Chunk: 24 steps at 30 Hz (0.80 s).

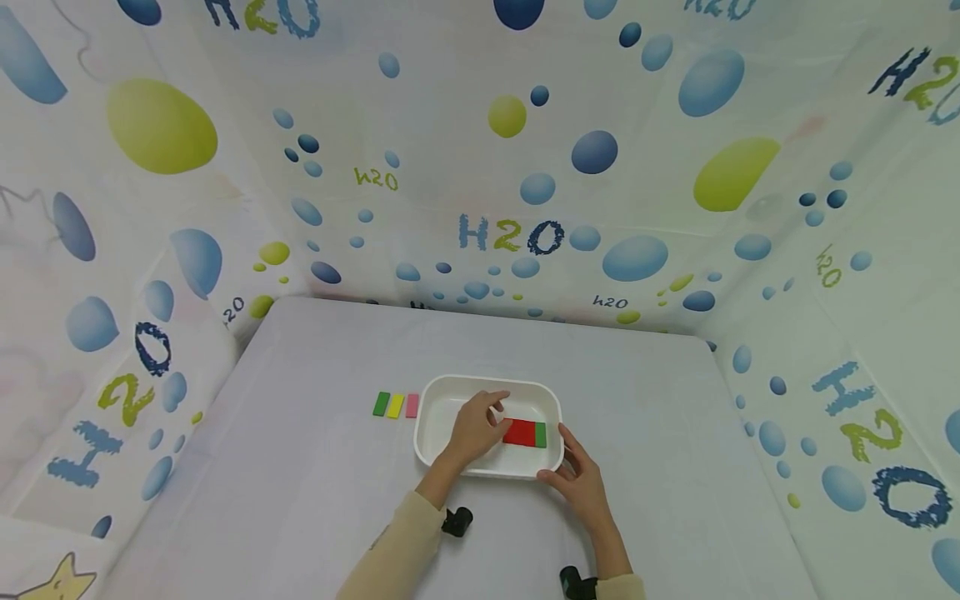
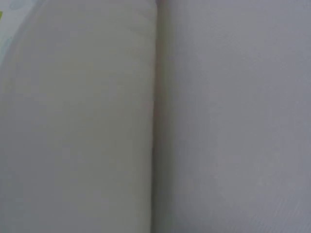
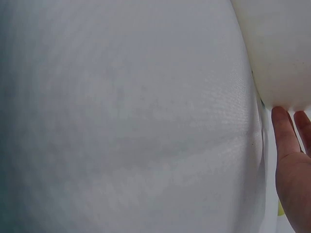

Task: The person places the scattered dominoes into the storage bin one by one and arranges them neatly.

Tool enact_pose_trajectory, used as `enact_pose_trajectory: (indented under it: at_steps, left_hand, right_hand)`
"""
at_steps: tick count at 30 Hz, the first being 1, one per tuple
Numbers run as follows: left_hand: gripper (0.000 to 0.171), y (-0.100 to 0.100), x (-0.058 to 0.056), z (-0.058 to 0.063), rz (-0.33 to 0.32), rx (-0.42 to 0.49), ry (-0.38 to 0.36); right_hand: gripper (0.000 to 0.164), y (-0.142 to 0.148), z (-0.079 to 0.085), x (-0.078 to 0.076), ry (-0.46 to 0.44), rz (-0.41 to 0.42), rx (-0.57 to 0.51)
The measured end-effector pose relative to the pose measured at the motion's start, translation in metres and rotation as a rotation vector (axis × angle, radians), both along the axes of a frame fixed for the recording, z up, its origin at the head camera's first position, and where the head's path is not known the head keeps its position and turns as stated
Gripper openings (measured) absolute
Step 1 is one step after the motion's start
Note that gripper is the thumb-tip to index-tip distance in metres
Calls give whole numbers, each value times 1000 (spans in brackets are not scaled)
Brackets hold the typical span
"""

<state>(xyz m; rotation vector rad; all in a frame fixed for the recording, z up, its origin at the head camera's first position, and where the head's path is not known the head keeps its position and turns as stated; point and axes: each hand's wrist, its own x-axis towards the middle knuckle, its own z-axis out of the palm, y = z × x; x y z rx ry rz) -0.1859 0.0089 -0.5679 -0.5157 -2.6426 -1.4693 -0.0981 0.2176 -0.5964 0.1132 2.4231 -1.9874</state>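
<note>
A shallow white tray sits on the table, holding a flat red piece with a narrow green strip against its right end. My left hand reaches over the tray from the front, its lower fingertip right at the red piece's left edge and the other fingers loosely bent above; nothing shows between them. At the tray's front right corner, my right hand holds the rim between thumb and fingers. In the right wrist view, fingertips touch the tray's outer side. Only sleeve and tabletop fill the left wrist view.
Left of the tray lie a green strip, a yellow strip and a pink strip in a row. The table has a white cover, with a patterned curtain around its back and sides.
</note>
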Motion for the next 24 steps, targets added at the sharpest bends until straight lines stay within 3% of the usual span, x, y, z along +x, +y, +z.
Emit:
enact_pose_trajectory:
  at_steps: [7, 13, 18, 24]
  left_hand:
    - [45, -28, -1, 19, 68, 55, 158]
    - [50, -76, -8, 45, 202, 82, 188]
    - [58, -118, -15, 54, 279, 65, 114]
    - [69, -158, -20, 44, 319, 1, -43]
  right_hand:
    - [86, -1, 3, 1, -7, 6, -16]
    - [85, 0, 2, 0, 11, 3, 3]
    - [86, 0, 3, 1, 19, 1, -4]
    - [86, 0, 3, 1, 18, 7, -12]
